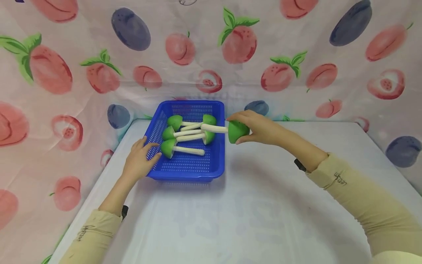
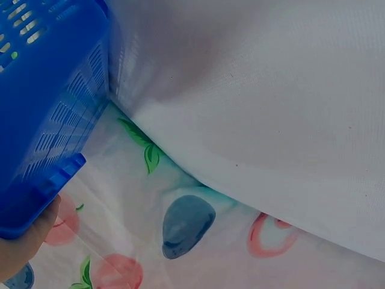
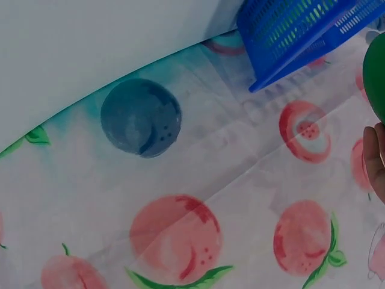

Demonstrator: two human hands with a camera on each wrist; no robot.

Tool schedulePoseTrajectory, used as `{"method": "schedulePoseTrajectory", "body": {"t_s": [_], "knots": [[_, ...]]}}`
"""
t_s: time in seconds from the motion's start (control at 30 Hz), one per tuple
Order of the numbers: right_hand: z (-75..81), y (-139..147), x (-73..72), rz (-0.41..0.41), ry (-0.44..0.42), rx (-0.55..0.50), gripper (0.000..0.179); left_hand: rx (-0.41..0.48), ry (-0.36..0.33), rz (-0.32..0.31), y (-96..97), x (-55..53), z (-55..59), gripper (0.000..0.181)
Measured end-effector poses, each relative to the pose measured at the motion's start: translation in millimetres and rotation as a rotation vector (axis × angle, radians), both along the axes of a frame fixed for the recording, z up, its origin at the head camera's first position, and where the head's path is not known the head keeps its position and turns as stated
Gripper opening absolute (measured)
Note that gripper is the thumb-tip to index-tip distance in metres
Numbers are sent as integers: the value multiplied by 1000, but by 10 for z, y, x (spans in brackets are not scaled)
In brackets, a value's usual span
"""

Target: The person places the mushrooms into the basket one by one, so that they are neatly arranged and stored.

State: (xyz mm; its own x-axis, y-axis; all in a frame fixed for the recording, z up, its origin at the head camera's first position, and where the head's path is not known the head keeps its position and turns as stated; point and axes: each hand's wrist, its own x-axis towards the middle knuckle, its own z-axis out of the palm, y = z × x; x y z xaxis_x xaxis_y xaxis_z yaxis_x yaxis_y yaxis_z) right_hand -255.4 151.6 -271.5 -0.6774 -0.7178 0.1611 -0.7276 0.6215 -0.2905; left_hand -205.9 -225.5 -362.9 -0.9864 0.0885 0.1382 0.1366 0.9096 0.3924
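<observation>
A blue plastic basket (image 1: pixel 219 161) with slotted walls sits toward the back of the table. Several toy mushrooms (image 1: pixel 189 150) with green caps and white stems lie inside, caps pointing to both sides. My left hand (image 1: pixel 140 159) grips the basket's left rim; in the left wrist view, fingers (image 2: pixel 37 235) show against the rim's underside. Above the basket's right edge, my right hand (image 1: pixel 258 126) holds another toy mushroom (image 1: pixel 238 131) by its cap, thumb below and fingers above. Its stem points left, over the basket. The right wrist view catches only part of the green cap (image 3: pixel 376 78).
The basket stands on a white-covered table (image 1: pixel 250 220). Behind and at the sides hangs a pink cloth (image 1: pixel 197 80) printed with peaches and dark blue fruit, close behind the basket's far wall.
</observation>
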Motion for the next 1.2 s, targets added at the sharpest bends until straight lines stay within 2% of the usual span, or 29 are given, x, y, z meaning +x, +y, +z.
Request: {"method": "schedulePoseTrajectory", "body": {"t_s": [0.17, 0.27, 0.6, 0.8, 0.93, 1.07, 1.2], "knots": [[-13, -130, -15, 11, -8, 38, 65, 10, -1, 10, 13, -8, 41, 42], [-16, -222, -31, 45, -8, 51, 65, 4, -2, 19, -10, 5, 51, 42], [-135, -514, -36, 158, -48, 120, 65, -13, 0, 20, -61, 68, -3, 42], [-164, -662, -72, 225, -47, 151, 66, -8, -2, 22, -65, 66, -9, 42], [-155, -770, -105, 240, -68, 193, 66, -13, 10, 13, -66, 45, -6, 41], [-219, -883, -138, 244, -77, 235, 64, -16, 10, 7, -51, 11, -21, 42], [-345, -994, -156, 254, -104, 246, 65, -16, 1, 1, -26, -3, -32, 42]]}}
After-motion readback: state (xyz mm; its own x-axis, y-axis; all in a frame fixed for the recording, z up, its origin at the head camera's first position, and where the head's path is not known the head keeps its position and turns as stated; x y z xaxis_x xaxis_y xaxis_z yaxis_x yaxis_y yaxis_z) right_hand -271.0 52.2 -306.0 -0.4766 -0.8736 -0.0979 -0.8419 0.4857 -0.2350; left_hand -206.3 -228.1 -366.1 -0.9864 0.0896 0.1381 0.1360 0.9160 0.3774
